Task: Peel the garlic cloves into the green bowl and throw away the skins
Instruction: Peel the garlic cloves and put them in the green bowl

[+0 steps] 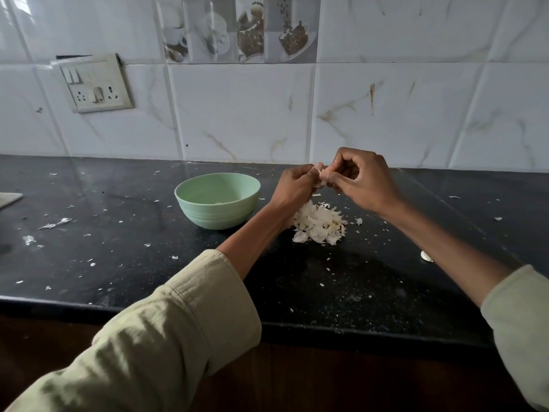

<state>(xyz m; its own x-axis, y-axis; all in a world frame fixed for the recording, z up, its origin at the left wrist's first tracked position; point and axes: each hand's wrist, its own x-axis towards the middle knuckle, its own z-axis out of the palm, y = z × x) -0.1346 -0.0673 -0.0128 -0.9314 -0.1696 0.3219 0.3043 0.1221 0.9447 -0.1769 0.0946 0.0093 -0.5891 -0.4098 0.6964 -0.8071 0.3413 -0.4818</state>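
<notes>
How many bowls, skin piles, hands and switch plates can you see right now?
Bowl: 1
Skin pile: 1
Hands: 2, left hand and right hand, both pinching one clove
Switch plate: 1
Total: 5

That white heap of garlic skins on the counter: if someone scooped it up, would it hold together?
Probably not. The pile of skins is loose, thin, curled flakes, so it would likely crumble apart and flutter. Bits are already strewn over the black counter, which suggests they are very light and drift easily. They look floppy and papery.
</notes>
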